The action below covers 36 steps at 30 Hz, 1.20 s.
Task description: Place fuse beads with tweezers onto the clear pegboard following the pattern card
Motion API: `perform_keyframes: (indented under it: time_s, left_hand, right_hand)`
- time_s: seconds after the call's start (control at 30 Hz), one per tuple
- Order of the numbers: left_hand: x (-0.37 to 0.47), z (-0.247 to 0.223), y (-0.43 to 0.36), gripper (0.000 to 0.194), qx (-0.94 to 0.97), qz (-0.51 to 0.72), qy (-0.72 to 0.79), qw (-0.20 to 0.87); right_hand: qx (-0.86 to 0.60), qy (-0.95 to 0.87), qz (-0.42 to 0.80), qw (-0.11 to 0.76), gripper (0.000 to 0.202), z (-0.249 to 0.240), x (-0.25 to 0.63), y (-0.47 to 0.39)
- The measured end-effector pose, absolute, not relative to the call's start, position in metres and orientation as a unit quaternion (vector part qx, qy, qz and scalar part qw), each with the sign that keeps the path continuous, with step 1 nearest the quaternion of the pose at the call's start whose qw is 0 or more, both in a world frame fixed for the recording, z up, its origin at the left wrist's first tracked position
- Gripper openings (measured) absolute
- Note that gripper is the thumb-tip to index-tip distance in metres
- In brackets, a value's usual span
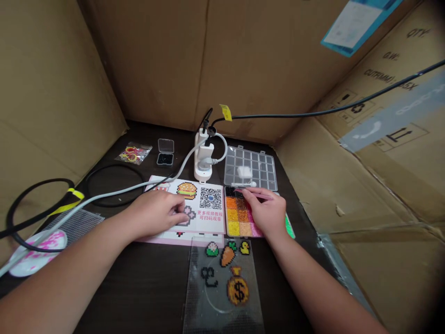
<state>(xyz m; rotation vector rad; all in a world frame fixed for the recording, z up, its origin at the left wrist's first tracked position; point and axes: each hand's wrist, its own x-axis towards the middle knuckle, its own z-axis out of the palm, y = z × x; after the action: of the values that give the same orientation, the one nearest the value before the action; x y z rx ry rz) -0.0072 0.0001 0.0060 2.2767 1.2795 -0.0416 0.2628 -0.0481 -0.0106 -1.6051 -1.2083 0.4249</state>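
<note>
My right hand (268, 209) is closed around pink tweezers (262, 195), whose tips reach the black beads (230, 191) in the back left compartment of the bead box (239, 215). Orange, yellow, brown, pink and green beads fill other compartments. Loosely curled, my left hand (156, 211) rests on the printed pattern sheet (212, 227), with nothing visible in its fingers. The sheet shows a burger and a QR code. Closer to me lies a clear pegboard (222, 320) bearing a carrot (228, 256), a duck (244, 248), a money bag (238, 290) and a black outline (209, 277) made of beads.
A power strip (203, 172) with plugs and cables stands behind the sheet. The box's clear lid (250, 162) lies open. A small case of black beads (165, 159), a bag (133, 153) and a white dish with pink beads (21, 260) are left. Cardboard walls enclose the table.
</note>
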Motion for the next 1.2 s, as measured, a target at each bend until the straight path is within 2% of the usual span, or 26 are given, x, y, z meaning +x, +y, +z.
perform_keyframes:
  time_s: [0.67,0.9,1.1,1.2]
  left_hand:
    - [-0.008,0.004,0.000,0.026,0.844,-0.017,0.471,0.257]
    - [-0.006,0.005,0.000,0.025,0.840,-0.023,0.479,0.252]
    - [-0.008,0.005,0.000,0.026,0.842,-0.025,0.476,0.251]
    - [-0.008,0.005,0.000,0.027,0.844,-0.025,0.475,0.250]
  right_hand:
    - [-0.678,-0.468,0.224,0.521,0.015,-0.008,0.261,-0.048]
    - [-0.672,-0.446,0.224,0.547,0.021,-0.008,0.266,-0.053]
    - [-0.607,-0.401,0.345,0.593,0.024,0.015,0.265,-0.079]
    - [-0.594,-0.412,0.362,0.588,0.024,0.025,0.265,-0.103]
